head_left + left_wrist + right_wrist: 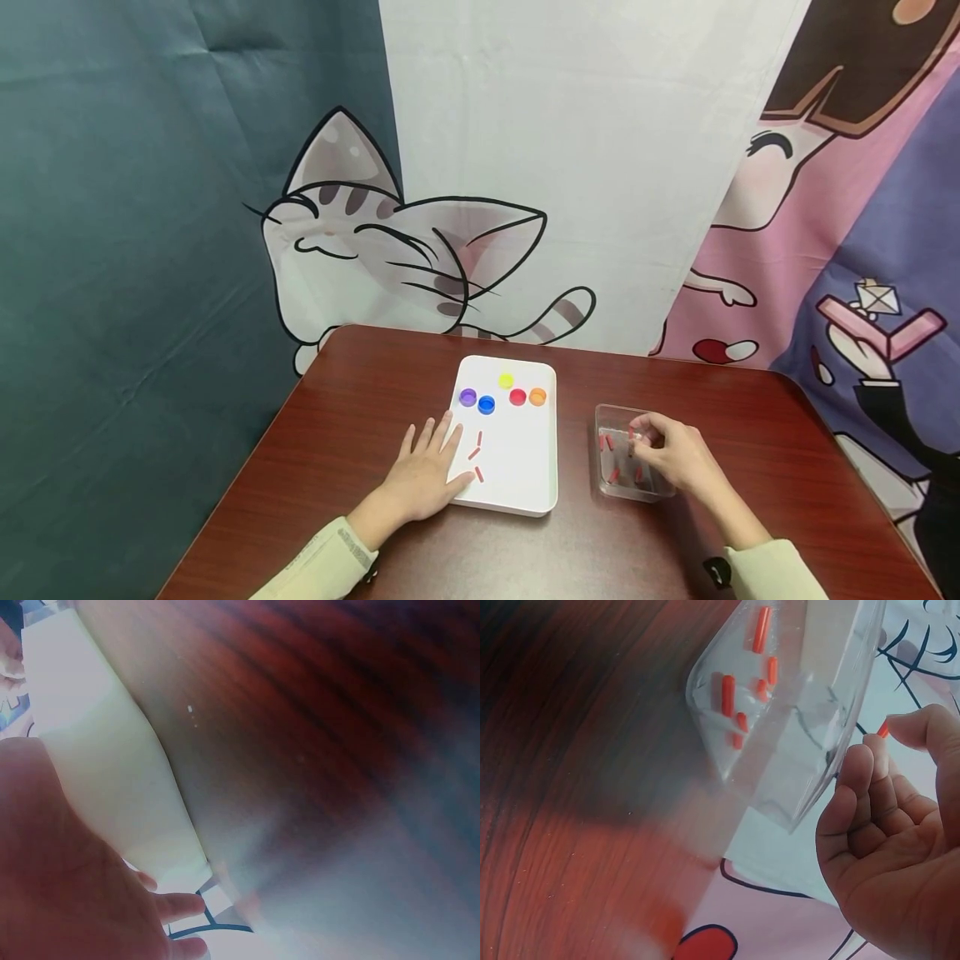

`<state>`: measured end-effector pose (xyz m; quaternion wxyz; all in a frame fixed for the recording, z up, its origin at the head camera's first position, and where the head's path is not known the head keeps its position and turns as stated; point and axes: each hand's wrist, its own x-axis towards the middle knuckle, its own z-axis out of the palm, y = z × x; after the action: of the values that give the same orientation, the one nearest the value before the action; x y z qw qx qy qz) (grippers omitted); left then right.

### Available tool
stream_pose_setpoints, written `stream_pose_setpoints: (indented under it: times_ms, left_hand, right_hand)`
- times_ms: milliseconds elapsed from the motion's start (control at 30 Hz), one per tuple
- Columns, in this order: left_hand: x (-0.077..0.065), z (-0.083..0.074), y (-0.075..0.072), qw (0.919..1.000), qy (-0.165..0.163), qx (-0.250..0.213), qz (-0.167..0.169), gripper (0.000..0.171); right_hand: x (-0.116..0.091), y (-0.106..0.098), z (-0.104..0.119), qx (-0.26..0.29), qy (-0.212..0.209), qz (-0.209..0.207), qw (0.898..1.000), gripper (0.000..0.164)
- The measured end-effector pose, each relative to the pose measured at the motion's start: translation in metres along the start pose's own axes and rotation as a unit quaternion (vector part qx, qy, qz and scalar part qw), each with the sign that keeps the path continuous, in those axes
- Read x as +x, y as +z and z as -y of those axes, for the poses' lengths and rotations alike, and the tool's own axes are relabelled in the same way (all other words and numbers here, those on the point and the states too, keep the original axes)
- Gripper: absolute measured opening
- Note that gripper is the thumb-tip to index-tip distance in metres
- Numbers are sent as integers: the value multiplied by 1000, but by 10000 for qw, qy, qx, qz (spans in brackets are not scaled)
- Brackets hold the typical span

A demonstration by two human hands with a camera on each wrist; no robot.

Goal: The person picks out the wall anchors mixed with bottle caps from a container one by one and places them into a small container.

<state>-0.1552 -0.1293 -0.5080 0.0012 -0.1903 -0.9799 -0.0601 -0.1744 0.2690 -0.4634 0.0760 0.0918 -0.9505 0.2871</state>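
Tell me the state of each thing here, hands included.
White rectangular tray: flat, uncovered
Five small round coloured pieces: grouped at the tray's far end
Three short red sticks: loose on the tray
Clear plastic box: open, several red sticks inside
Left hand: spread at tray's left edge
Right hand: pinching one red stick

Looks like smooth, glossy wood grain across the desk. Shows opaque plastic, smooth with a soft sheen, in the tray; clear, shiny plastic in the box. Seems like smooth plastic in the small cups and red sticks. Appears as matt, lightly creased cloth in the backdrop and sleeves.
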Motion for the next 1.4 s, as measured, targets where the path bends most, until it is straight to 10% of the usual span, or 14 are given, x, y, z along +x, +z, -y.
stream_pose_setpoints:
  times_ms: [1400]
  left_hand:
    - [-1,1,1,10000,28,-15,11,77]
  right_hand:
    - [4,4,7,142,-53,-45,9999,24]
